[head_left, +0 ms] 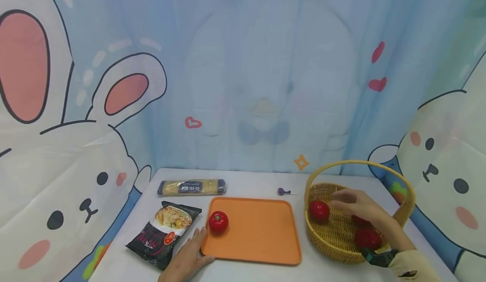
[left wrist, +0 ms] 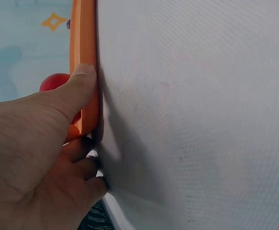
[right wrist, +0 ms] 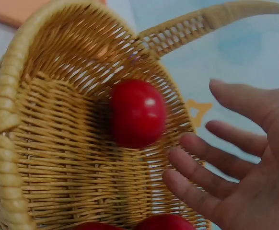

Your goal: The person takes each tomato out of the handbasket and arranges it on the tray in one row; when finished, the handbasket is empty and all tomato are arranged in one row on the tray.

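Note:
My left hand [head_left: 188, 256] holds the near left corner of an orange tray [head_left: 258, 231], its thumb on the rim in the left wrist view. On the tray's left side sits a red tomato [head_left: 218, 222]. Over the wicker basket [head_left: 338, 248] at the right, my right hand [head_left: 355, 204] hangs with loosely spread fingers and nothing between them. A shiny round red fruit [right wrist: 138, 114] lies in the basket, apart from the fingertips. More red fruit [head_left: 367, 238] lies at the basket's near side, partly hidden by my right arm.
A black noodle packet [head_left: 163, 233] lies beside my left hand. Behind it is a pack of spaghetti [head_left: 191, 187]. A small purple object [head_left: 282, 191] lies behind the tray. The basket's tall handle [head_left: 357, 162] arches over it. A printed curtain [head_left: 247, 83] hangs behind the white table.

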A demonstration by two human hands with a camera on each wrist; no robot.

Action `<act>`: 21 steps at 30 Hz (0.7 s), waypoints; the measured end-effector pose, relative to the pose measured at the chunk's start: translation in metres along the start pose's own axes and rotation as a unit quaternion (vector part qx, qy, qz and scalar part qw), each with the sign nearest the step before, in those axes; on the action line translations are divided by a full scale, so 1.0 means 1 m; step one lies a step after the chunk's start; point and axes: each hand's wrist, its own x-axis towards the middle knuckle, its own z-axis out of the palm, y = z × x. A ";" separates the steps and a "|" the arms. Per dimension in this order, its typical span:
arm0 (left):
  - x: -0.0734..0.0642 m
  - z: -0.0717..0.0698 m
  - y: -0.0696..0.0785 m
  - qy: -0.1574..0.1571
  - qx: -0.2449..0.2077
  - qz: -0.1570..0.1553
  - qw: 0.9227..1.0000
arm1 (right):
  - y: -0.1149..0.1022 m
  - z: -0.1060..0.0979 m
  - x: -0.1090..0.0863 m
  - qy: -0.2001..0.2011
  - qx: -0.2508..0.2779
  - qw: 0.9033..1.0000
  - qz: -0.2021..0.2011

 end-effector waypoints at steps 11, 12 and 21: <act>0.001 0.002 -0.001 -0.004 -0.006 -0.006 1.000 | 0.020 0.010 0.037 0.028 -0.037 0.998 0.038; 0.002 0.002 -0.002 -0.005 -0.007 -0.007 1.000 | 0.023 0.010 0.039 0.028 -0.030 0.998 0.049; 0.002 0.003 -0.004 0.005 0.006 -0.001 1.000 | 0.041 0.022 0.051 0.033 -0.042 0.998 0.032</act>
